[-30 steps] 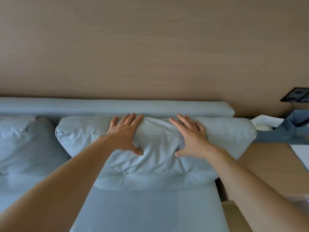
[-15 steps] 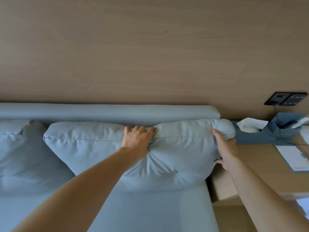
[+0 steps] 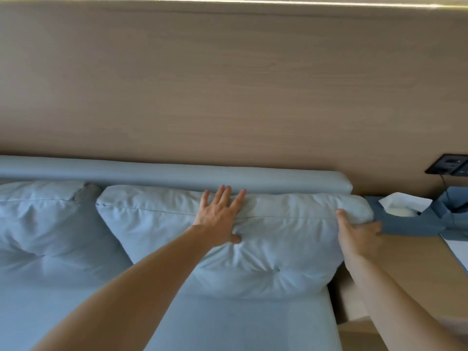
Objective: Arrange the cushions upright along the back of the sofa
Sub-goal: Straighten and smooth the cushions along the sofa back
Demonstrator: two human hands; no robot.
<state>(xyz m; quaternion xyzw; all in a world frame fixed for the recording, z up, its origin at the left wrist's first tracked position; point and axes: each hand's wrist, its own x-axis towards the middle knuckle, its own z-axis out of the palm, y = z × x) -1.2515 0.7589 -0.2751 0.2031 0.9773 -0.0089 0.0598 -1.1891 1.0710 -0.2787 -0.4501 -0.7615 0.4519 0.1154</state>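
A light blue tufted cushion [image 3: 278, 249] leans upright against the sofa's padded back rail [image 3: 152, 171] at the right end of the seat. My left hand [image 3: 217, 219] lies flat on the cushion's upper middle, fingers spread and tips near the rail. My right hand [image 3: 359, 234] grips the cushion's top right corner, thumb on the front and fingers behind it. A second matching cushion [image 3: 43, 229] stands against the rail on the left, touching the first at its lower edge.
The sofa seat [image 3: 240, 323] runs below the cushions. A wooden wall panel [image 3: 228, 97] rises behind the rail. To the right, a wooden side table [image 3: 417, 274] holds a blue tissue holder [image 3: 405, 219]. A dark socket plate [image 3: 450, 168] is on the wall.
My left hand went from gripping the cushion's top edge to lying flat and spread on it. My right hand stays at the right corner. The cushion stands a little straighter against the rail.
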